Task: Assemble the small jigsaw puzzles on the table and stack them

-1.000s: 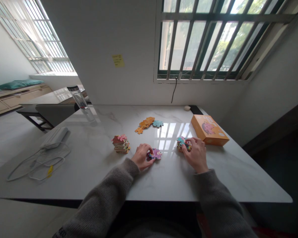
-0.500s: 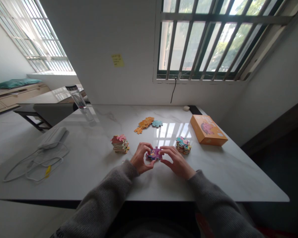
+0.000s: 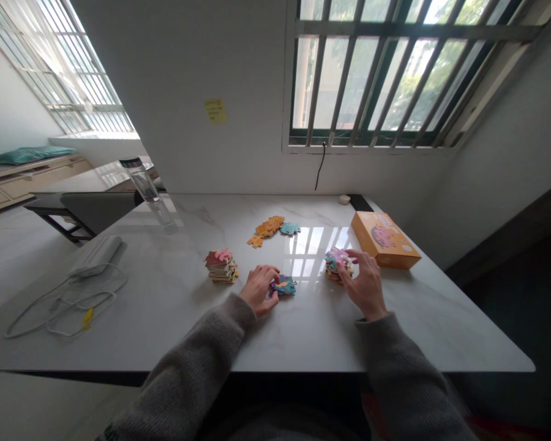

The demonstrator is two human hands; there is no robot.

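Observation:
In the middle of the table lies a small pile of blue puzzle pieces [image 3: 286, 286]. My left hand [image 3: 259, 289] curls around its left end, thumb in front and fingers behind, gripping the pieces. Over at the right stack of puzzle pieces [image 3: 334, 275], my right hand [image 3: 364, 283] pinches a purple puzzle piece [image 3: 338, 255] on top, fingers behind and thumb in front. A taller stack of puzzle pieces [image 3: 222, 269] with a pink one uppermost stands left of my left hand.
Orange puzzle pieces [image 3: 269, 227] and light blue pieces [image 3: 290, 228] lie farther back. An orange box [image 3: 386, 240] sits at the right, near the wall. On the left are a clear bottle [image 3: 143, 184] and a grey-white device [image 3: 96, 256] with a looped white cable [image 3: 50, 327].
My right hand has moved right from the central pile to the right stack, taking the purple piece along. Blue pieces now show on the central pile. My left hand has stayed there.

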